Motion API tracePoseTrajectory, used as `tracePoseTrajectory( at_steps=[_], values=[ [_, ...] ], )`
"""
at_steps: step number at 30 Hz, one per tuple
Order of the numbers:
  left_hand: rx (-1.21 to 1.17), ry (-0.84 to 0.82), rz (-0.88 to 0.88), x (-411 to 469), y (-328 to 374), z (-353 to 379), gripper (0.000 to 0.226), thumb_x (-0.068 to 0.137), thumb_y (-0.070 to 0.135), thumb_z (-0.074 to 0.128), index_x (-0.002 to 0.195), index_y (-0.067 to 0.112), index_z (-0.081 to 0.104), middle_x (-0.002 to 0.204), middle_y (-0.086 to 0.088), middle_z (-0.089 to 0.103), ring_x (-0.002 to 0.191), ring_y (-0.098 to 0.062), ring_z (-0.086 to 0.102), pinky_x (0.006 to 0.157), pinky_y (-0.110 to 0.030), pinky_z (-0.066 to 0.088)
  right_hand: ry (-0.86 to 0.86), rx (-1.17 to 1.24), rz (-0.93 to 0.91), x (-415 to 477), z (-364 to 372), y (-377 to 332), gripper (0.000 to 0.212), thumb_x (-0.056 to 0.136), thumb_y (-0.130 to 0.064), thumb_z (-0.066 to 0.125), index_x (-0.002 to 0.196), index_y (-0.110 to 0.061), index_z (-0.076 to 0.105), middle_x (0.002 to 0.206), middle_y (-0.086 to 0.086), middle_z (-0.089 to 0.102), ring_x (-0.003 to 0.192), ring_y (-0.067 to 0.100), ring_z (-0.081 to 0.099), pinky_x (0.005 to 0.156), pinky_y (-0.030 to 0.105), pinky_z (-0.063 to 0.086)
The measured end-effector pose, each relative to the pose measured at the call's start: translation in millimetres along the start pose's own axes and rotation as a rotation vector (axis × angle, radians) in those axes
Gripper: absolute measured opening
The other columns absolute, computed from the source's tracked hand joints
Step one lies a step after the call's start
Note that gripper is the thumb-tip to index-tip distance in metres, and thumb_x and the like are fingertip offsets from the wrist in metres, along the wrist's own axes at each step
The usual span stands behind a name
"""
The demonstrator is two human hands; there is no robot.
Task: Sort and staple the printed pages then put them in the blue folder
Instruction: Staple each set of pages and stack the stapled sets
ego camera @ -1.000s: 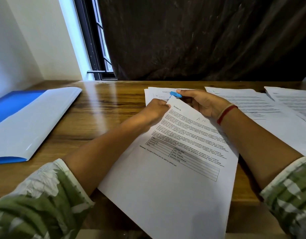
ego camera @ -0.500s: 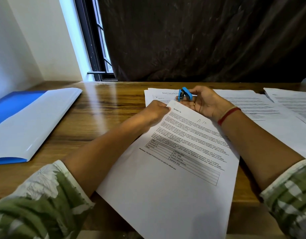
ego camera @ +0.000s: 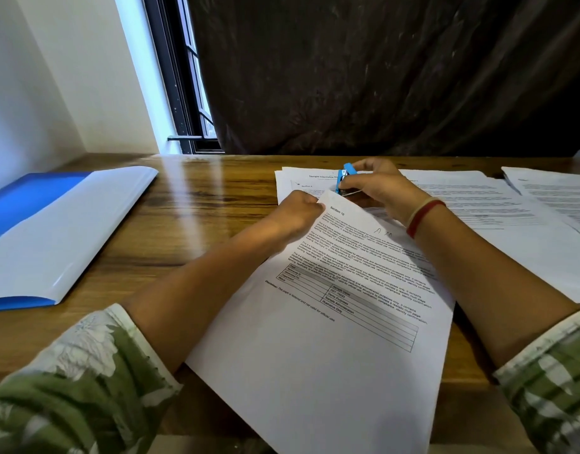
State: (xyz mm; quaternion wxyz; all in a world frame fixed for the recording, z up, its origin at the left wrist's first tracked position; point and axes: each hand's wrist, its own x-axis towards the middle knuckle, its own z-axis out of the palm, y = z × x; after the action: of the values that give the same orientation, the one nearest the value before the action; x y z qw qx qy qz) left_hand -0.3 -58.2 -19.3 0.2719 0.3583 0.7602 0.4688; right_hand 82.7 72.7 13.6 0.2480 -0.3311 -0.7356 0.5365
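Item: printed pages (ego camera: 331, 339) — a set headed "Section 10", lying on the wooden table (ego camera: 200, 198) directly before the person, its near edge apparently overhanging the table front. The long axis runs from the far-left corner toward the near right, skewed clockwise, and the heading end points away and slightly left. Left hand (ego camera: 295, 213): fingers curled, pinching the far-left corner of the set. Right hand (ego camera: 383, 191): thumb and fingers curled round a small blue stapler (ego camera: 344, 176), held just beyond that corner and not yet on the paper. The stapler is tipped almost on end, its long axis near vertical in the view; which end is the mouth cannot be told surely. Blue folder (ego camera: 30, 198): open, well apart at the left. Other sheets (ego camera: 485, 204): spread at the right and behind the hands. Step in hand, by judgement — stapling the pinched corner. To do it well: square the edges under the pinch, lower the stapler until its mouth takes the corner fully, set it aslant across the corner, hold the left fingertips out of the bite, and press once, firmly.
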Motion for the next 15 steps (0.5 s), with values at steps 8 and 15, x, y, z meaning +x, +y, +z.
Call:
tracePoseTrajectory(
  at_steps=[8,15],
  values=[
    [0.078,0.020,0.050,0.8,-2.8,-0.9,0.030,0.098,0.018,0.045,0.109,0.001,0.067,0.108,-0.014,0.070,0.103,-0.032,0.067,0.093,-0.051,0.050,0.002,-0.244,-0.163,-1.1,10.3,-1.7,0.034,0.082,-0.020,0.071,0.113,-0.013,0.058,0.101,0.008,0.061,0.083,0.017,0.060,0.065,0.023,0.050],
    [0.074,0.011,0.070,2.9,-6.1,-0.4,0.047,0.080,0.030,0.046,0.103,-0.007,0.063,0.101,-0.023,0.069,0.091,-0.036,0.067,0.080,-0.043,0.050,-0.108,-0.276,-0.071,-5.3,15.5,-0.5,0.033,0.091,-0.029,0.054,0.121,-0.015,0.051,0.093,0.005,0.053,0.071,0.014,0.048,0.054,0.025,0.034]
  ],
)
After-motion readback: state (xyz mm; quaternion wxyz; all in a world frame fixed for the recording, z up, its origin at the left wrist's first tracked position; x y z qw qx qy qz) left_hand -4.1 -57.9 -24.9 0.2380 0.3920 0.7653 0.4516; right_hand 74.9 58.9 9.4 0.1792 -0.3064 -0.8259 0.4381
